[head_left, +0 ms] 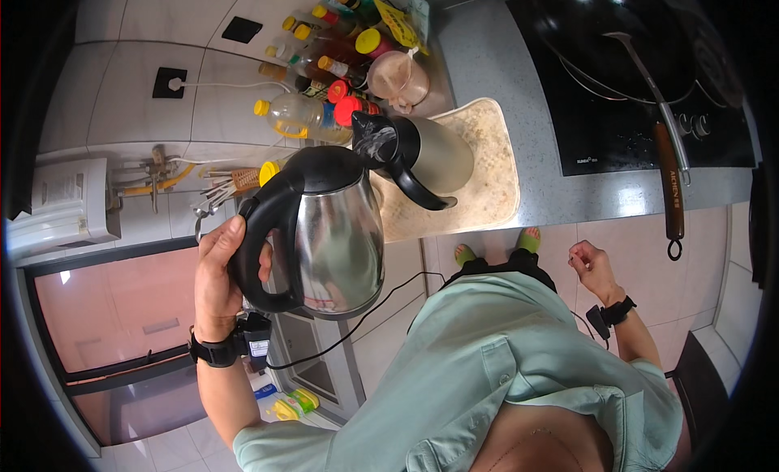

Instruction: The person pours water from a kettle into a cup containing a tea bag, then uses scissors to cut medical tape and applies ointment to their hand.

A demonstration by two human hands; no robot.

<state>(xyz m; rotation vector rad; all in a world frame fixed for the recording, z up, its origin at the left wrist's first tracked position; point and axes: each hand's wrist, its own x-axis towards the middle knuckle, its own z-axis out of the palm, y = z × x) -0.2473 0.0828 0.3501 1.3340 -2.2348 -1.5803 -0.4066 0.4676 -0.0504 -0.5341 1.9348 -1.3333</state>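
In my left hand is a steel electric kettle with a black lid, gripped by its black handle. The kettle's lid end overlaps the black spout of a vacuum jug in the picture; whether they touch or anything pours, I cannot tell. This jug has a pale metallic body and a black handle, and stands on a cream cutting board with a speckled surface. My right hand hangs beyond the counter's front edge, its fingers curled in with nothing visible in them.
Sauce bottles, an oil bottle and a clear measuring jug crowd the wall behind the board. To the right, a wok and a wooden-handled spatula rest on the black cooktop. A sink cabinet edge and window are at left.
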